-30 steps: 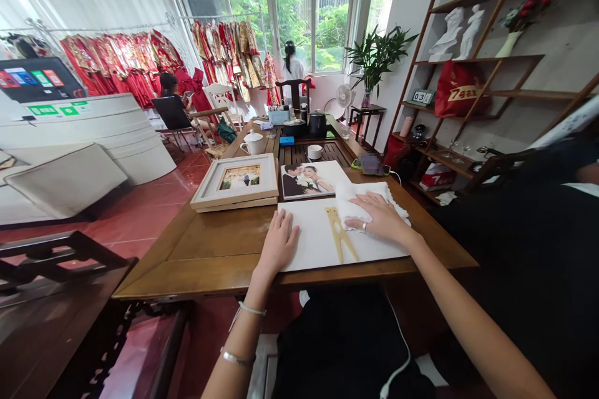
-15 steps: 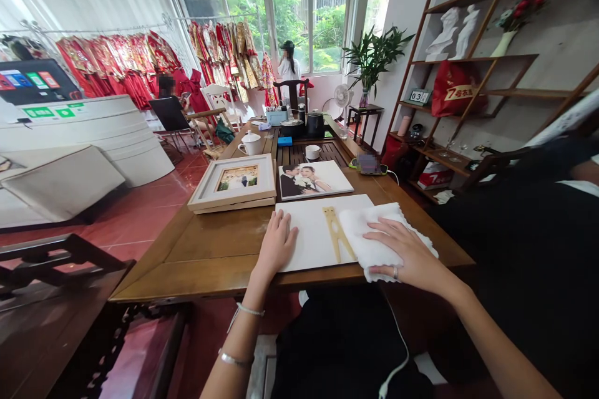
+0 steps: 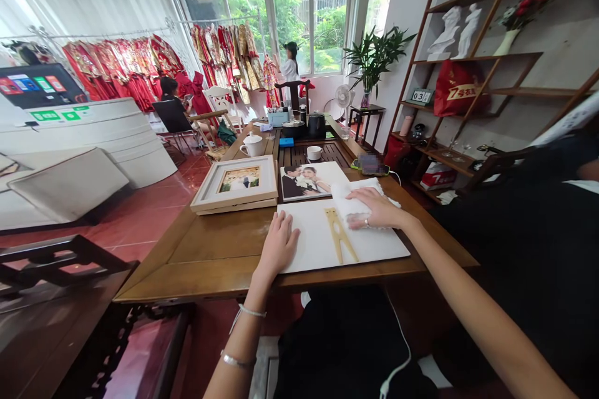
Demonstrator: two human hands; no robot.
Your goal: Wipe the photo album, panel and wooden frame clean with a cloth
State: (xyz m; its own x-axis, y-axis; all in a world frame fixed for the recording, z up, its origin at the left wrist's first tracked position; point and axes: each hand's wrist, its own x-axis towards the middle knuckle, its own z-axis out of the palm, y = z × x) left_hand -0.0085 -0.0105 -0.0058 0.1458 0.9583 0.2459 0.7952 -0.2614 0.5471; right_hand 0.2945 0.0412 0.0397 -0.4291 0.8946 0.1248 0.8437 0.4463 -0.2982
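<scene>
One long brown wooden table [image 3: 201, 255] fills the middle of the view, its near edge just in front of the seated person. Lying flat near that edge is a blank white board [image 3: 309, 249], with two stacked light-wood picture frames [image 3: 271, 189] beyond it to the left; the upper one shows a matted photo of outdoor scenery. Just past the board's far edge, a couple's portrait panel [image 3: 309, 184] lies face up beside the frames.

Over the board's far right part is a bunched white cloth [image 3: 342, 204]. It overlaps the panel's near right corner in this view; whether it touches the panel cannot be told. The right hand [image 3: 380, 209] curls over the cloth, fingers on its far side and thumb drawn in on the near side, gathering it against the board. The left hand [image 3: 279, 244] rests flat across the board's left edge, fingers slightly spread and grasping nothing.

Between the hands, a pale yellow cat-headed stand piece [image 3: 337, 238] with two splayed legs lies on the board. Farther off sits a small white teacup [image 3: 314, 153]. Smallest is a ring [image 3: 366, 222] on the right hand.
</scene>
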